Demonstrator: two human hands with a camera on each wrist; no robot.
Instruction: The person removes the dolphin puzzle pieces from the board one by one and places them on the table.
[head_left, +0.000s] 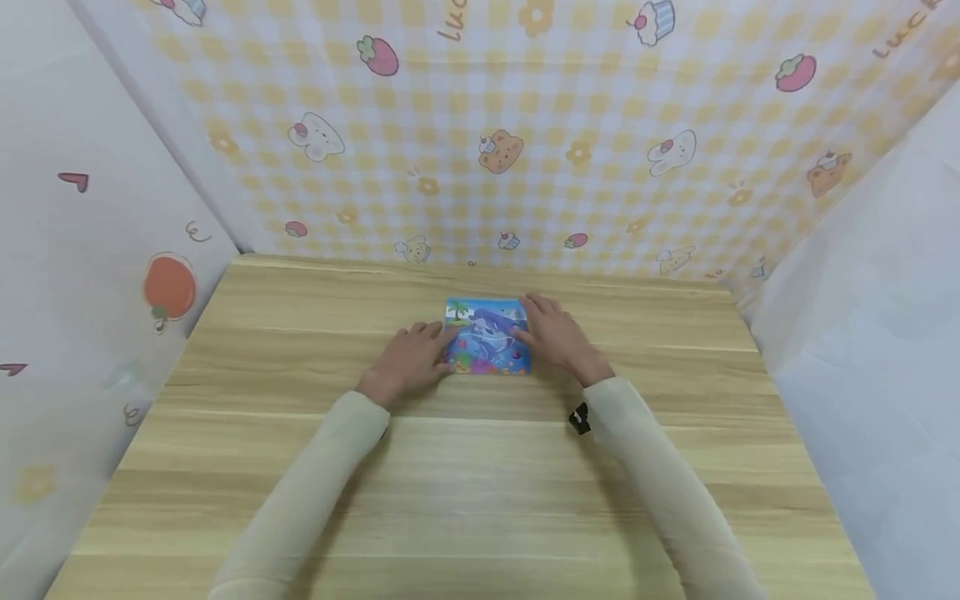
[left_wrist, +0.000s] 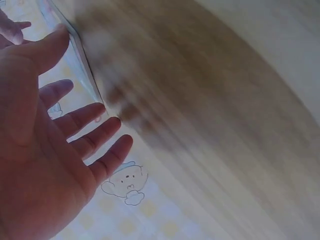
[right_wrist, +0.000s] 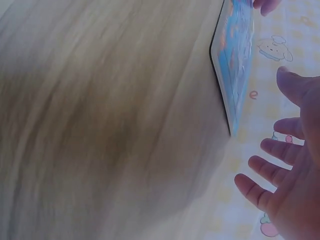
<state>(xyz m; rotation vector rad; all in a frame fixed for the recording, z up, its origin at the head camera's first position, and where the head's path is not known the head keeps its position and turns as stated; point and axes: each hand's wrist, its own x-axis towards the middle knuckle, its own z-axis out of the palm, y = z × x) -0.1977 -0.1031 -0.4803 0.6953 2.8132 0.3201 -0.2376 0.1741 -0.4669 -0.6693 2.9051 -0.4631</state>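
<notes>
A flat, thin picture board (head_left: 491, 342) printed with a dolphin, a palm tree and blue sea lies on the wooden table. Its thin edge (right_wrist: 225, 92) shows in the right wrist view. At the board's left side is my left hand (head_left: 412, 360), fingers spread and loosely extended; its thumb tip (left_wrist: 61, 32) appears at the board's edge. My right hand (head_left: 557, 335) is at the right side, with its thumb over the board's right margin in the head view. The right wrist view shows its fingers (right_wrist: 272, 170) spread, with nothing gripped. Whether either hand presses on the board, I cannot tell.
The wood-grain table (head_left: 480, 500) stretches toward me and to both sides. Behind it hangs a yellow checked cloth (head_left: 465, 192) with cartoon prints. White sheets (head_left: 90, 250) stand at left and right. A small black item (head_left: 580, 418) shows at the right cuff.
</notes>
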